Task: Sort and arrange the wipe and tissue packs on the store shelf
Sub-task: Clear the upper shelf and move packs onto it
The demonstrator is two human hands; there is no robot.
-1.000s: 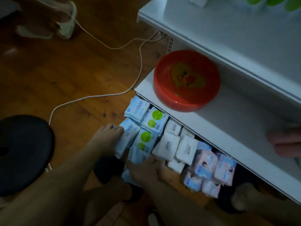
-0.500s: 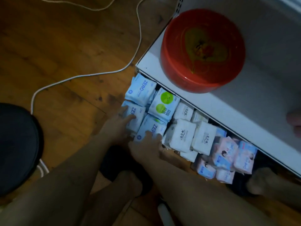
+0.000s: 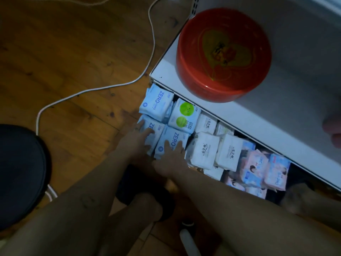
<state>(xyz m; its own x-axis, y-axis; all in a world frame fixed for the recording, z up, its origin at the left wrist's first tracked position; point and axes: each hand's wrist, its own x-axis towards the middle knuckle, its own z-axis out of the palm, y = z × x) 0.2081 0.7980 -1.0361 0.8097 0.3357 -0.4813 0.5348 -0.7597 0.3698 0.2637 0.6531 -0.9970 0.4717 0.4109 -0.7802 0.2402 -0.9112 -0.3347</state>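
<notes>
Left hand (image 3: pixel 135 145) and right hand (image 3: pixel 170 159), fingers outstretched, press blue ZERO packs (image 3: pixel 175 135) beneath the white shelf's (image 3: pixel 267 126) left corner; white tissue packs (image 3: pixel 204 150) and pink packs (image 3: pixel 252 167) alongside look jumbled, apparently unsorted.

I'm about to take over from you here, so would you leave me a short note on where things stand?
Left hand: open, fingers resting on the front-left ZERO pack.
Right hand: open, fingers on the front-right ZERO pack.
Behind them: a third ZERO pack and the green-dot pack. White packs are in the middle, pink packs to the right.
Done: packs grouped by kind.
Left: square the front ZERO packs, then straighten the tilted white and pink ones.
</notes>
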